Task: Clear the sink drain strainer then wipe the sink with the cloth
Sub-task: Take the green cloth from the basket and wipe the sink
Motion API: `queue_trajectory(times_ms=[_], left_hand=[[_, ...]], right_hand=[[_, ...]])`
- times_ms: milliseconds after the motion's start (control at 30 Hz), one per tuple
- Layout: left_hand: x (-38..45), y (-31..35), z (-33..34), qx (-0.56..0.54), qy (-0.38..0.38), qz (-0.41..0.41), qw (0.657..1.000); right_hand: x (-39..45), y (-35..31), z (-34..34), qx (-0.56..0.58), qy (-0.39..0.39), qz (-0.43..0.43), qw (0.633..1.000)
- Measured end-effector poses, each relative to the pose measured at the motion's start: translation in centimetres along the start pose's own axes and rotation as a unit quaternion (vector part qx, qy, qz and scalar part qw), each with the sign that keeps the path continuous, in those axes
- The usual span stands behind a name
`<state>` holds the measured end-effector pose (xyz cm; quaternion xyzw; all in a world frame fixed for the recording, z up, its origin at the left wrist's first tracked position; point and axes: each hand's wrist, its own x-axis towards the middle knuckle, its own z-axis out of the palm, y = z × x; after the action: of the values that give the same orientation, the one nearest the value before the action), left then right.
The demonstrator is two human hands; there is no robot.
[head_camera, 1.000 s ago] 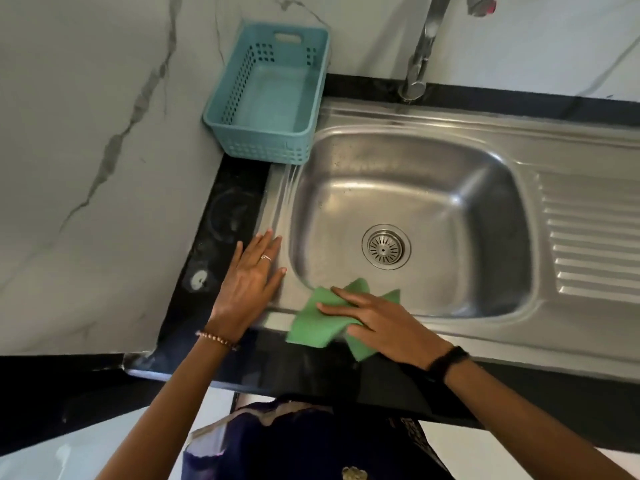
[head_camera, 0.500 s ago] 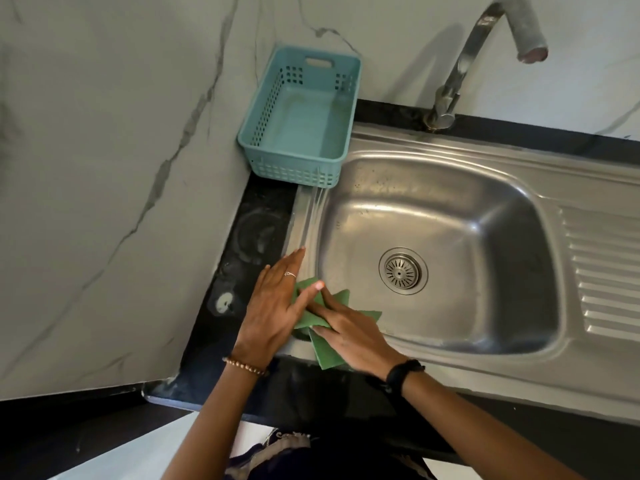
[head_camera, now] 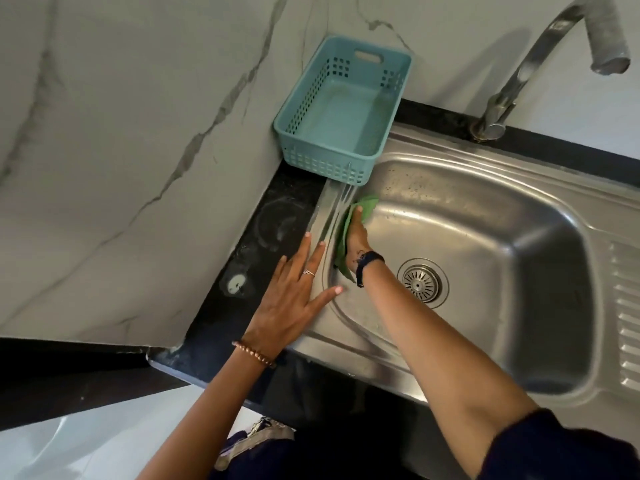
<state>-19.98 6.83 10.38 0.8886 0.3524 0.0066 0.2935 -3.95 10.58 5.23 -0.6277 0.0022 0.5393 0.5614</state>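
The steel sink (head_camera: 502, 237) fills the right of the head view, with its round drain strainer (head_camera: 421, 283) seated in the basin floor. My right hand (head_camera: 355, 237) presses a green cloth (head_camera: 365, 206) against the basin's upper left inner wall, just below the rim; the hand covers most of the cloth. My left hand (head_camera: 294, 299) lies flat with fingers spread on the sink's left rim, beside the right wrist, holding nothing.
An empty teal plastic basket (head_camera: 294, 140) stands at the back left corner, touching the sink rim. The tap (head_camera: 519, 74) arches over the back right. A black countertop strip (head_camera: 263, 237) runs left of the sink, against a marble wall. The ribbed drainboard (head_camera: 627, 306) lies far right.
My right hand slid the cloth from the front left rim up along the left wall toward the basket. My left hand stayed on the left rim. The view shifted closer.
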Motion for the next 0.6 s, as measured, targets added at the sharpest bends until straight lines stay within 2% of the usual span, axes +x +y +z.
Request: queue_trajectory(times_ms=[100,200,267,367,433,500,567,600], left_hand=[[0.2,-0.2,0.5,0.094,0.016,0.004,0.995],[0.8,0.1,1.2,0.141,0.055,0.017,0.988],[1.5,0.6,1.8,0.161,0.057,0.028,0.985],[2.5,1.3,2.4,0.188,0.036,0.044,0.981],[2.7,1.5,2.6,0.217,0.023,0.049,0.975],[2.9,1.5,2.8,0.248,0.001,0.046,0.968],[3.0,1.3,3.0,0.268,-0.007,0.042,0.962],[3.0,1.3,3.0,0.274,-0.008,0.041,0.961]], right_hand=[[-0.1,1.4,-0.3,-0.033,-0.007,0.023,0.999],[-1.8,4.9,-2.0,-0.049,-0.076,0.107,0.990],[-3.6,6.5,-3.8,-0.124,-0.121,0.107,0.979],[-6.0,6.2,-7.2,-0.347,-0.180,0.119,0.913],[-7.2,4.9,-10.4,-0.474,-0.195,0.168,0.842],[-8.2,4.0,-13.8,-0.578,-0.168,0.216,0.769],[-8.5,3.9,-15.5,-0.605,-0.154,0.246,0.741],[-8.4,4.0,-15.5,-0.606,-0.148,0.253,0.739]])
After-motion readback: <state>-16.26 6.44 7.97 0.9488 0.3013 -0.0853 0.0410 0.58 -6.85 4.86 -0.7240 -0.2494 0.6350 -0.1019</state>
